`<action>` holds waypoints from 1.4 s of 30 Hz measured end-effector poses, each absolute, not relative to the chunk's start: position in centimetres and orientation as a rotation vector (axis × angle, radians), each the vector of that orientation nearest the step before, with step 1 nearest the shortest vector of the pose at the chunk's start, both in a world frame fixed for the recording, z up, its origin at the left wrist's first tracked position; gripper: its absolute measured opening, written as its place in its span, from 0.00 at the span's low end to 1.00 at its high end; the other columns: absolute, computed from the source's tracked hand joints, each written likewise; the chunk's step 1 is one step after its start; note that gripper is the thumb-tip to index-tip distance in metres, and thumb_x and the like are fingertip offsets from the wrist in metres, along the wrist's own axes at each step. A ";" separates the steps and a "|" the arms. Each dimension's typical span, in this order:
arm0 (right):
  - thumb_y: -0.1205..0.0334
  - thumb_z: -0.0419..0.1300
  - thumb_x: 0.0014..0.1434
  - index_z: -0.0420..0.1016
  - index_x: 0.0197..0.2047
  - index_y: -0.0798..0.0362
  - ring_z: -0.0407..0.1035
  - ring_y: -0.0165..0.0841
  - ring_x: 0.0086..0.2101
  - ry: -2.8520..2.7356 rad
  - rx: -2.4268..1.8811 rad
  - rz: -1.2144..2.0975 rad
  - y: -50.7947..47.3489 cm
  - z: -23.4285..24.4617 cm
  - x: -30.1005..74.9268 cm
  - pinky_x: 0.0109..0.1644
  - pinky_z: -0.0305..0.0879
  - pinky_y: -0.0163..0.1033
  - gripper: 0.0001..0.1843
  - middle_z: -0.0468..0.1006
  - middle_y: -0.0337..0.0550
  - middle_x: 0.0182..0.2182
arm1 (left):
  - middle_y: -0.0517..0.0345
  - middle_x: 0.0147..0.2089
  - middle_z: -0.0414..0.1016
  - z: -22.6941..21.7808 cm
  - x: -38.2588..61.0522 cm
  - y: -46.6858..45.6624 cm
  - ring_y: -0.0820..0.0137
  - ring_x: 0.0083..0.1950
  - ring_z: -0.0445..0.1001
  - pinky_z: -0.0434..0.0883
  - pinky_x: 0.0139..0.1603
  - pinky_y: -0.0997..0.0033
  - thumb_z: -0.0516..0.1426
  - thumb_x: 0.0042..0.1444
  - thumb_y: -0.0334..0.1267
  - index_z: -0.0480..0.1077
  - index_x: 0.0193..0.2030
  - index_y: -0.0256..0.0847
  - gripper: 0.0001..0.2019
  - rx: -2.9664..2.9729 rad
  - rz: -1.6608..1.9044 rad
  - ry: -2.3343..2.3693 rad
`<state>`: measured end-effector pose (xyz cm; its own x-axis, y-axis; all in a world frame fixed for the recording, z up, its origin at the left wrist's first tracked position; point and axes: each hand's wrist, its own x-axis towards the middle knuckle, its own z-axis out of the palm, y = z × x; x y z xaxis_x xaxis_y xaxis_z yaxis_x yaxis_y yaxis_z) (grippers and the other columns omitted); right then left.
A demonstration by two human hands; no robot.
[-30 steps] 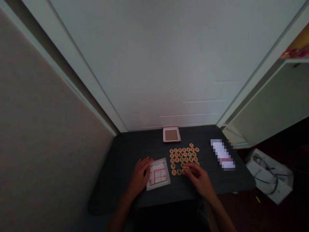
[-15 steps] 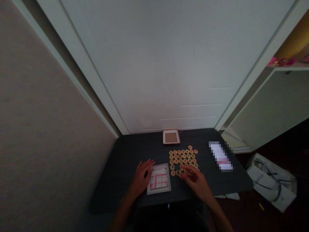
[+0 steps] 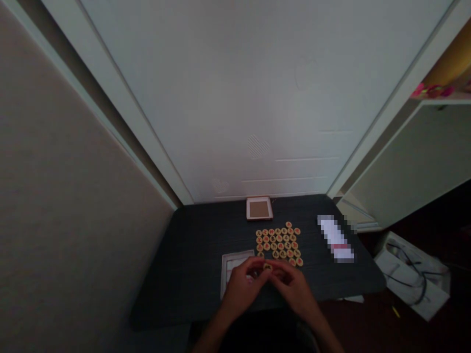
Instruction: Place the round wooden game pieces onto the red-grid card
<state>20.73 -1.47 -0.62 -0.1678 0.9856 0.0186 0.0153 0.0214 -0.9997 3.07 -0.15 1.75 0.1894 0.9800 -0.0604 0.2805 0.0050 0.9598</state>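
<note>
Both hands meet just in front of a grid of round Chinese chess pieces (image 3: pixel 280 238), wooden with red or dark characters. Between the fingertips of my left hand (image 3: pixel 245 284) and my right hand (image 3: pixel 293 285) is a Chinese chess piece (image 3: pixel 267 267), its marked face tipped upward. I cannot tell whether more pieces are under it. A shallow white tray (image 3: pixel 222 274) lies below my left hand, which covers much of it. The near left corner of the grid is hidden behind my fingers.
At the back of the dark table (image 3: pixel 198 250) stands a small box lid (image 3: pixel 259 209) with a brown inside. A pixelated, phone-like object (image 3: pixel 335 238) lies to the right. Beyond the table, a white box (image 3: pixel 414 277) with cables is on the floor. A white panel (image 3: pixel 253 98) rises behind.
My left hand has left the tray's left edge and moved right to meet my right hand. My right hand has shifted slightly left from the near row, and a piece is now held between both.
</note>
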 end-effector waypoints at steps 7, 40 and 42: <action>0.63 0.63 0.63 0.80 0.53 0.43 0.75 0.38 0.43 -1.705 -1.163 1.051 -0.6 -0.4 19.6 0.49 0.71 0.43 0.15 0.81 0.44 0.42 | 0.52 0.40 0.83 1.3 1.7 0.5 0.64 0.40 0.80 0.74 0.42 0.68 0.62 0.58 0.45 0.79 0.43 0.39 0.13 1.386 0.840 1.235; 0.68 0.63 0.62 0.74 0.56 0.49 0.75 0.41 0.47 -2.195 -1.201 0.579 3.2 -3.0 11.6 0.55 0.72 0.46 0.18 0.80 0.46 0.47 | 0.49 0.49 0.79 -3.1 -7.6 0.2 0.65 0.41 0.79 0.78 0.42 0.63 0.56 0.60 0.38 0.69 0.61 0.42 0.21 1.599 0.869 1.728; 0.69 0.63 0.63 0.74 0.54 0.49 0.75 0.41 0.46 -2.216 -1.239 0.510 3.2 -3.3 10.7 0.55 0.70 0.48 0.17 0.81 0.46 0.45 | 0.49 0.49 0.79 -3.5 -7.7 0.2 0.65 0.40 0.79 0.78 0.42 0.63 0.56 0.60 0.38 0.68 0.62 0.41 0.22 1.614 0.840 1.729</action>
<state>10.73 3.15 -3.33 -0.4279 0.8612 0.2744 0.6547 0.5046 -0.5628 -7.70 0.18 -3.46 -0.0601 0.9980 -0.0179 0.6027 0.0505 0.7964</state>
